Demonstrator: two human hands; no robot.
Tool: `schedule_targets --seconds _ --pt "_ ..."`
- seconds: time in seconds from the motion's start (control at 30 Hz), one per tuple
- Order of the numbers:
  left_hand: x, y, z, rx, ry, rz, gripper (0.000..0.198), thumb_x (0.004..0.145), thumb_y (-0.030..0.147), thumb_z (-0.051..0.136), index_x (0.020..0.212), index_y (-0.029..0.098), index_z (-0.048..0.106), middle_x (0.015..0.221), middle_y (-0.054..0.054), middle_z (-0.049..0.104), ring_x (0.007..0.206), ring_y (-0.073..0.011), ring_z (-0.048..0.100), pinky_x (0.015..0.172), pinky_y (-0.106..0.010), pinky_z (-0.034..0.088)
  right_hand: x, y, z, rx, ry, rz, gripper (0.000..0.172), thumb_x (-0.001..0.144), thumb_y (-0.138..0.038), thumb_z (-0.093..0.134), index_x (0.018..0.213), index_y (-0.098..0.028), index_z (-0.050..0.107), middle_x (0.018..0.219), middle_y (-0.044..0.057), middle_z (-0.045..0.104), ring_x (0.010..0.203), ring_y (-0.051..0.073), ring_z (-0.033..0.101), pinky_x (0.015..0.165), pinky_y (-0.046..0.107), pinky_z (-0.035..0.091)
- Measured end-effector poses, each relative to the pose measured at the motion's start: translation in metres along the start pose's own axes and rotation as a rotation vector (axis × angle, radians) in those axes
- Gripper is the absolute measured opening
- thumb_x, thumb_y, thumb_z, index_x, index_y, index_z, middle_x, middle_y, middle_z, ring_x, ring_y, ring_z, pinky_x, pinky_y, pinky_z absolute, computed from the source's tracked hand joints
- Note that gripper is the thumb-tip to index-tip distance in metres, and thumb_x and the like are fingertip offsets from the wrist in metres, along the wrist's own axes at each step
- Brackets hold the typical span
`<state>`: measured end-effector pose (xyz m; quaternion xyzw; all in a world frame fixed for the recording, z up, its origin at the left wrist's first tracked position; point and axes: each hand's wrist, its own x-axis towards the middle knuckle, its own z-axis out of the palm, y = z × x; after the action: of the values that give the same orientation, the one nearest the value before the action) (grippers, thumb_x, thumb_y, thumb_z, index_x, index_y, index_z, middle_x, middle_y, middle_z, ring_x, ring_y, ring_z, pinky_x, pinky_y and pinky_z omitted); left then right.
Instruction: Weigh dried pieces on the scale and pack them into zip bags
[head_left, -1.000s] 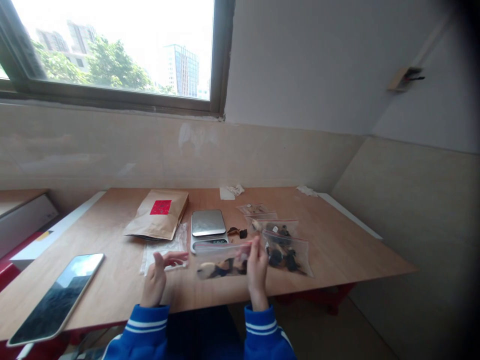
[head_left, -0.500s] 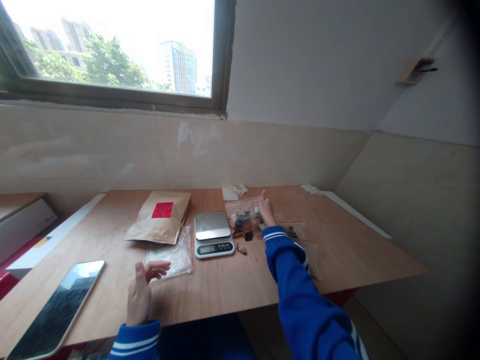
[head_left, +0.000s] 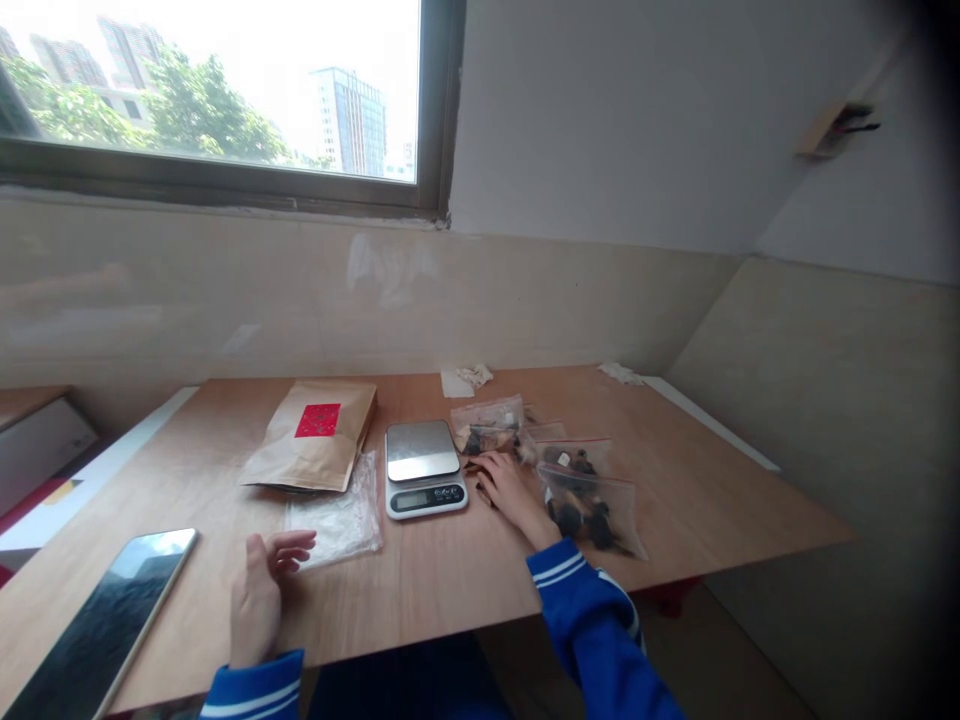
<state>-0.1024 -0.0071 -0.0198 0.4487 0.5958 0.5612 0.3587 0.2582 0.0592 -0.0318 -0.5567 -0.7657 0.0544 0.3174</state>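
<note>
The right hand point(head_left: 506, 488) has drawn back from the far zip bag point(head_left: 486, 425) and now lies palm down, fingers curved; whether it pinches the small dark pieces point(head_left: 474, 466) at its fingertips cannot be determined. That bag lies just beyond the fingers, a second zip bag point(head_left: 589, 510) just right of the hand, and a digital kitchen scale point(head_left: 424, 468) just left. The left hand point(head_left: 262, 585) is raised and open, grasping nothing, beside a clear plastic bag point(head_left: 337, 520).
</note>
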Motion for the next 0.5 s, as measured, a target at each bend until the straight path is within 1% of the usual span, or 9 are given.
schedule_targets --seconds 0.1,0.17,0.27,0.33,0.4,0.5 --pt "0.0 -0.001 -0.001 -0.018 0.023 -0.017 0.066 0.085 0.065 0.024 0.079 0.016 0.068 0.079 -0.007 0.068 0.071 -0.0186 0.06 0.066 -0.031 0.046 0.002 0.006 -0.004 0.077 0.017 0.04 0.03 0.085 -0.007 0.043 0.097 -0.018 0.068 0.099 0.008 0.064 0.096 0.021 0.057 0.085 0.035 0.046" --pt "0.0 -0.002 -0.001 -0.026 0.038 -0.027 0.065 0.085 0.064 0.024 0.079 0.016 0.068 0.079 -0.007 0.068 0.071 -0.0188 0.059 0.067 -0.031 0.046 0.009 0.004 -0.009 0.138 0.057 0.047 0.029 0.085 -0.006 0.042 0.092 -0.017 0.068 0.096 0.008 0.065 0.093 0.02 0.059 0.085 0.034 0.047" --pt "0.0 -0.003 -0.001 -0.015 0.035 -0.046 0.065 0.085 0.064 0.025 0.08 0.016 0.068 0.08 -0.007 0.069 0.071 -0.019 0.059 0.067 -0.032 0.046 0.027 -0.012 -0.014 0.209 0.133 0.023 0.028 0.087 -0.008 0.042 0.096 -0.017 0.067 0.1 0.007 0.066 0.095 0.017 0.061 0.088 0.031 0.047" --pt "0.001 -0.004 -0.001 -0.018 0.026 -0.065 0.064 0.084 0.065 0.027 0.081 0.015 0.068 0.081 -0.007 0.069 0.071 -0.0189 0.059 0.068 -0.032 0.046 0.045 -0.028 -0.011 0.278 0.171 -0.035 0.027 0.088 -0.009 0.043 0.097 -0.018 0.067 0.102 0.006 0.067 0.097 0.017 0.061 0.089 0.03 0.046" --pt "0.001 -0.005 -0.003 -0.045 0.023 -0.087 0.062 0.082 0.066 0.032 0.082 0.015 0.068 0.083 -0.007 0.069 0.071 -0.0188 0.06 0.07 -0.033 0.047 0.064 -0.046 -0.004 0.297 0.122 -0.099 0.028 0.088 -0.01 0.044 0.098 -0.019 0.068 0.102 0.005 0.067 0.098 0.016 0.061 0.09 0.029 0.046" --pt "0.0 -0.004 -0.007 -0.108 0.02 -0.117 0.061 0.078 0.068 0.039 0.08 0.015 0.068 0.082 -0.008 0.07 0.072 -0.0195 0.061 0.073 -0.034 0.049 0.084 -0.064 0.011 0.239 0.015 -0.107 0.028 0.088 -0.01 0.045 0.098 -0.02 0.069 0.101 0.005 0.069 0.096 0.017 0.062 0.089 0.031 0.046"
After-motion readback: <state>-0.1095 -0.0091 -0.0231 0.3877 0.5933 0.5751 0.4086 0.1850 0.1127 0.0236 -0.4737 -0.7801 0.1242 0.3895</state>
